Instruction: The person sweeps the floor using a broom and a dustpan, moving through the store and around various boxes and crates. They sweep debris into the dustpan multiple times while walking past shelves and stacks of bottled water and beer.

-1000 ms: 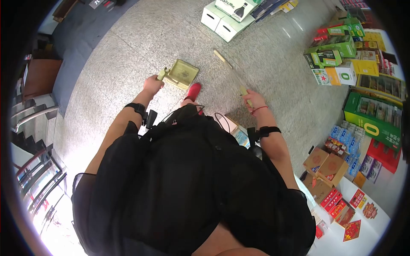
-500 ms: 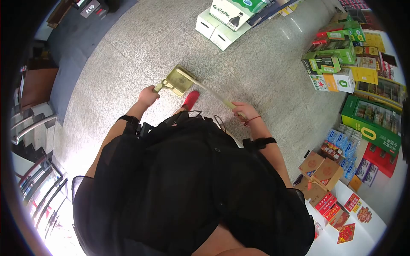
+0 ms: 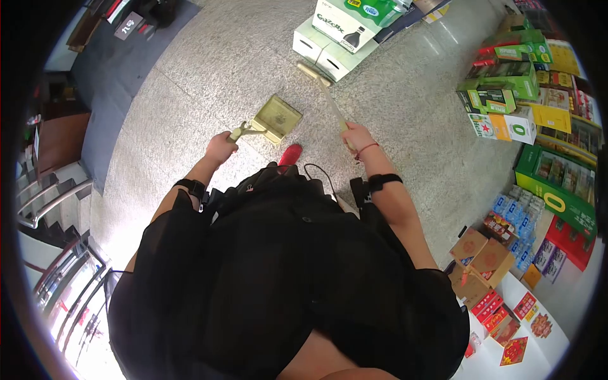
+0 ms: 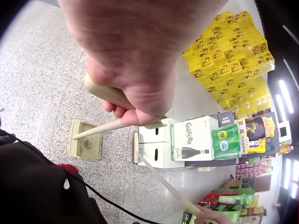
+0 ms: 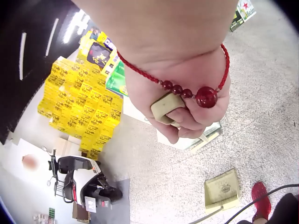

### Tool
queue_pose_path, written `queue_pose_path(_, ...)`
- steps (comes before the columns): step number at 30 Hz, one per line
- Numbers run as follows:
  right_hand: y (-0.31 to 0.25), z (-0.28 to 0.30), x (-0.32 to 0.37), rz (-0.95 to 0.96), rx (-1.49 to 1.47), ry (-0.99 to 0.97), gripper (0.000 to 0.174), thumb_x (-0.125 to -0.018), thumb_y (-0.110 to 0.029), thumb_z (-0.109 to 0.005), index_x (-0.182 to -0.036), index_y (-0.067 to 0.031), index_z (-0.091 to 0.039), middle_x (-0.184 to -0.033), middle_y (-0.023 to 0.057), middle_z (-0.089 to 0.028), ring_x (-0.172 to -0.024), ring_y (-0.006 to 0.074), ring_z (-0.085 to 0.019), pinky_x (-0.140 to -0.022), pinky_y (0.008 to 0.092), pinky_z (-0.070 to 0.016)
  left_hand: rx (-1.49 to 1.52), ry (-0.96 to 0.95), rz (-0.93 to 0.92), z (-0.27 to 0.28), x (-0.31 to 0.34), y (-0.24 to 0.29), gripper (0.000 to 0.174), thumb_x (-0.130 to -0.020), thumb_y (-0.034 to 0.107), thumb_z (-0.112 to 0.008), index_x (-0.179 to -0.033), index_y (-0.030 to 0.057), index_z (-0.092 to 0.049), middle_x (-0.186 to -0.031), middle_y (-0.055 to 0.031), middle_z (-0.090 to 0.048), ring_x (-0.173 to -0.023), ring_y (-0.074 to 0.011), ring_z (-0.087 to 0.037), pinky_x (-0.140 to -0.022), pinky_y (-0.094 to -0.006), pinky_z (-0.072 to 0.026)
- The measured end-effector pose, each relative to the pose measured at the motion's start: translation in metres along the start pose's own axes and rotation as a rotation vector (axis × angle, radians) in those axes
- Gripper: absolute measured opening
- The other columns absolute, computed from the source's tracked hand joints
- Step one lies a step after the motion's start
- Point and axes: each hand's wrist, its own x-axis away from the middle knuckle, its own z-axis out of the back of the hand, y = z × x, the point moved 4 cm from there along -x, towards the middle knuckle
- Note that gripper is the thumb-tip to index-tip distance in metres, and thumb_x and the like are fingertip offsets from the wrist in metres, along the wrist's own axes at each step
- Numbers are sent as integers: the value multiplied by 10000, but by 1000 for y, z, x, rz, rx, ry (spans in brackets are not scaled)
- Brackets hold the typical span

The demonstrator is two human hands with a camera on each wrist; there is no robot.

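Note:
My left hand grips the handle of a pale yellow-green dustpan, which lies near a red shoe. In the left wrist view, the fingers curl round the thick grip and the pan shows its toothed edge. With my right hand I hold a long-handled broom of similar pale colour. Its narrow head is on the floor right by the white cartons, ahead of the dustpan and to its right. The right wrist view shows the fingers wrapped round the handle's end.
White cartons with a drinks box on top stand ahead. Stacked green and yellow boxes, bottled water and brown cartons line the right side. Metal railings are at left. A scooter shows in the right wrist view.
The broom head swung in over the dustpan half a second ago, then moved away forward and right to beside the white cartons. The dustpan has turned slightly; both hands keep their grip.

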Motion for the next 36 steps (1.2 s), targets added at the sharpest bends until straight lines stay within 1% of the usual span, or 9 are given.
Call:
queue_pose_path(5, 29, -22, -31, -20, 69, 1, 302, -749, -114, -599, -1050, -115, -566, -622, 10, -488, -463, 110, -432, -372, 274, -324, 7, -9, -10, 3, -8, 20, 317, -583, 174, -626, -871, 46, -592, -758, -154, -597, -712, -291, -573, -649, -379, -448)
queue_pose_path(8, 34, -20, -7, -57, 281, -86, 438, -748, -103, -596, -1180, -127, -527, -624, 10, -487, -476, 110, -437, -383, 274, -331, -11, -26, -27, 1, -13, 36, 315, -579, 168, -627, -869, 49, -593, -747, -154, -591, -697, -282, -566, -641, -374, -445)
queue_pose_path(14, 40, 23, 76, -163, -238, -151, 526, -745, -91, -582, -1260, -87, -472, -622, -1, -481, -445, 70, -402, -361, 226, -293, 28, -45, -47, -9, -35, 42, 298, -560, 155, -620, -834, 41, -598, -711, -151, -585, -668, -287, -562, -612, -377, -440)
queue_pose_path(17, 53, 51, 123, -195, -430, -80, 471, -740, -93, -591, -1207, -75, -528, -616, 9, -488, -421, 70, -410, -331, 231, -271, -18, -41, -101, -16, -51, 41, 302, -559, 166, -619, -834, 43, -599, -714, -150, -588, -671, -289, -567, -613, -379, -439)
queue_pose_path(19, 73, 76, 147, -282, -556, -40, 583, -748, -80, -578, -1311, -112, -427, -621, 6, -473, -386, 50, -339, -329, 200, -234, -52, -37, -124, -20, -55, 51, 303, -559, 169, -618, -835, 45, -600, -716, -150, -590, -671, -288, -569, -614, -379, -439)
queue_pose_path(22, 106, 118, 171, -322, -585, 103, 560, -766, -81, -564, -1305, -120, -418, -618, 5, -457, -376, 51, -309, -323, 207, -229, -47, -50, -124, -31, -52, 76, 305, -557, 167, -619, -836, 45, -600, -720, -151, -592, -671, -289, -571, -613, -379, -440)
queue_pose_path(29, 163, 178, 150, -299, -889, 267, 451, -779, -115, -566, -1219, -150, -477, -619, 0, -460, -407, 59, -350, -335, 194, -248, -102, -68, -145, -82, -49, 129, 297, -556, 171, -625, -829, 56, -604, -728, -152, -594, -680, -302, -572, -615, -388, -441)
queue_pose_path(31, 180, 181, 130, -327, -934, 429, 393, -778, -111, -565, -1162, -157, -493, -614, -1, -449, -404, 65, -363, -332, 200, -259, -146, -60, -163, -98, -42, 152, 289, -563, 176, -625, -825, 56, -601, -733, -154, -593, -691, -302, -573, -624, -389, -442)
queue_pose_path(36, 185, 182, 130, -305, -743, 255, 411, -778, -90, -554, -1179, -150, -491, -611, 1, -455, -398, 68, -368, -325, 215, -270, -164, -109, -171, -156, -37, 213, 294, -571, 174, -622, -837, 51, -597, -736, -157, -596, -700, -304, -573, -629, -389, -442)
